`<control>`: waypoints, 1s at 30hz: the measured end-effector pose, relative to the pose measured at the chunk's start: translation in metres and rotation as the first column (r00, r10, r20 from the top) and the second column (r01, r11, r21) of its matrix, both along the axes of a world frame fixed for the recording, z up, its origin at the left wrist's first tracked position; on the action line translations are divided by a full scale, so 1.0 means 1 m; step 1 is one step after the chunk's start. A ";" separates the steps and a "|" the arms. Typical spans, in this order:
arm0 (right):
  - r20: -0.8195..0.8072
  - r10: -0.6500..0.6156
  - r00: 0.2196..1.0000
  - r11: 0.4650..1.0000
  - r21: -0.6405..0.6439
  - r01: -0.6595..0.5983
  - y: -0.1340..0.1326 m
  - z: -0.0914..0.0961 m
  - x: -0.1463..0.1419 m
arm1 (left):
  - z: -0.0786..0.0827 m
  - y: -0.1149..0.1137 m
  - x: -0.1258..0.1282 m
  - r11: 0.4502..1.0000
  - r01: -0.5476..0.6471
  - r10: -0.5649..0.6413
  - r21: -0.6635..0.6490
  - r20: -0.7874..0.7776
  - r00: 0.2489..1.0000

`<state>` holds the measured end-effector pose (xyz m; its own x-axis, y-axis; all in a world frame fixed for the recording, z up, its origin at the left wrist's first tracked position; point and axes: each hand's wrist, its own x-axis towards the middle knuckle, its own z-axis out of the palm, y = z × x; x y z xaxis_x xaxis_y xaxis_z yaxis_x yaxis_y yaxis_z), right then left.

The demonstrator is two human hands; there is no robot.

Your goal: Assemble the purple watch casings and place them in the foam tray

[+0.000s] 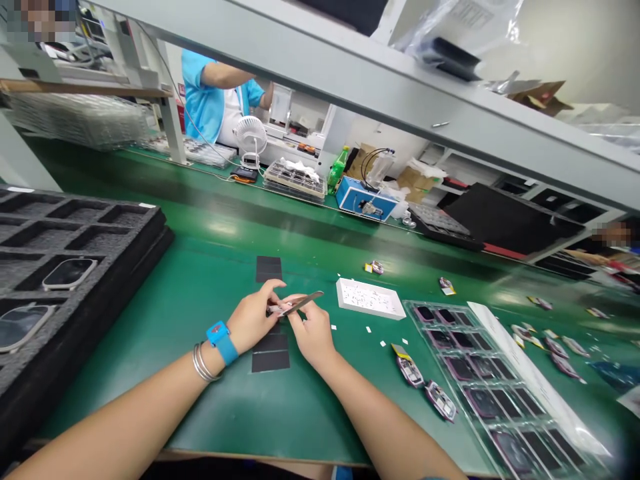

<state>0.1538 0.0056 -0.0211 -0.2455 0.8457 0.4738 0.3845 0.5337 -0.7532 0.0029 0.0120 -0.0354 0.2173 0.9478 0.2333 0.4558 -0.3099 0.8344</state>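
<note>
To the left, a foam tray (116, 252) seats watches (70, 272) in separate pockets, likely to keep them from rubbing. Over the tabletop (225, 420), the left hand (251, 319) pinches a small part (274, 309), largely finger-covered; the right hand (314, 333) grips a thin tool (305, 301) angled toward it, seemingly for close control. Rightward, a walled box (371, 311) presumably contains loose bits (369, 297); a clear tray (453, 393) spaces dark pieces (506, 403) in rows.

On the table (210, 417), the foam tray (127, 259) lies left, box (373, 311) and plastic tray (480, 383) right.
</note>
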 end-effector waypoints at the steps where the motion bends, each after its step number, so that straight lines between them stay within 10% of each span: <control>1: 0.000 -0.001 1.000 1.000 0.004 0.001 0.000 0.000 0.000 | 0.000 0.000 0.000 1.000 -0.002 0.002 0.003 -0.005 1.000; 30: 0.080 0.026 0.996 1.000 -0.005 -0.026 0.002 0.005 0.005 | -0.002 -0.002 0.001 0.999 0.016 -0.014 0.044 -0.045 0.999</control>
